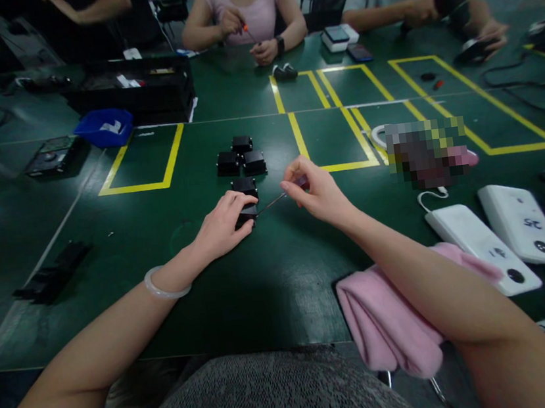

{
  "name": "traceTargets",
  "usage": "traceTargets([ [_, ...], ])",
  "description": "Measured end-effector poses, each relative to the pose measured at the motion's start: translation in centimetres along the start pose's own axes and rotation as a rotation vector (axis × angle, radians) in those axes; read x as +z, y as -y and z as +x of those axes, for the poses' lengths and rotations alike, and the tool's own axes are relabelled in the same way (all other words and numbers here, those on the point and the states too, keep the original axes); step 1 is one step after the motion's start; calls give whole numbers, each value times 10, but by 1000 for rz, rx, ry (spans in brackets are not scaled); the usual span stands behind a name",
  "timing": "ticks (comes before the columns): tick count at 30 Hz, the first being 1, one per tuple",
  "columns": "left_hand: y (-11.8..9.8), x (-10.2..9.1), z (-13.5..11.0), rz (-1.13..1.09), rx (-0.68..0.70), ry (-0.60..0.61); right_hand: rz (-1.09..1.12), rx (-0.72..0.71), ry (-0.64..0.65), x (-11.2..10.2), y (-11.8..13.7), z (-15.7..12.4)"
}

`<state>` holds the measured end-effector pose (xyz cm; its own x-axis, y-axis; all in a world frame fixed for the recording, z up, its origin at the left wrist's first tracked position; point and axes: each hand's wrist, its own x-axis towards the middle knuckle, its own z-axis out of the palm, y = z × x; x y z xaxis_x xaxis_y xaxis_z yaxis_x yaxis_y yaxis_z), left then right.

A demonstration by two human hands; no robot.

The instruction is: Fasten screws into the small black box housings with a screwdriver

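- The person's left hand (223, 226) rests on the green table (272, 283), fingers curled together and clamped on a small black block (245, 216), pinning it to the surface near the middle of the table.
- The right hand (318, 192) has its fingertips pinched together on a thin screwdriver (279, 198), whose metal shaft slants down to the left and meets the held block.
- Another black block (244, 186) sits just beyond the held one, touching or nearly touching it.
- A cluster of three more black blocks (241, 157) lies farther toward the far edge, between two yellow taped rectangles.
- A pink cloth (386, 322) hangs over the near edge under the right forearm, with two white devices (499, 235) beside it toward the right edge.
- A blue tray (104, 127) stands toward the far left.
- Other people sit along the far edge, one holding a small tool in a hand (231, 21).
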<state>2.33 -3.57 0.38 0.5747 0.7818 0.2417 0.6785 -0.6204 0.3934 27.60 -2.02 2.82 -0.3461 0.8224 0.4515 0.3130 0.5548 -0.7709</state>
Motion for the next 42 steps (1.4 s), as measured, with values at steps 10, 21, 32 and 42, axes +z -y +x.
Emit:
traceTargets([
  [10, -2, -1, 0, -5, -7, 1, -35, 17, 13, 1, 5, -2],
  [21, -1, -1, 0, -13, -11, 1, -89, 8, 32, -1, 5, -1],
  [32, 0, 0, 0, -6, -8, 2, -76, 31, 46, -2, 6, -1],
  [42, -1, -1, 0, -11, -16, 8, -68, 22, 52, -2, 7, -1],
])
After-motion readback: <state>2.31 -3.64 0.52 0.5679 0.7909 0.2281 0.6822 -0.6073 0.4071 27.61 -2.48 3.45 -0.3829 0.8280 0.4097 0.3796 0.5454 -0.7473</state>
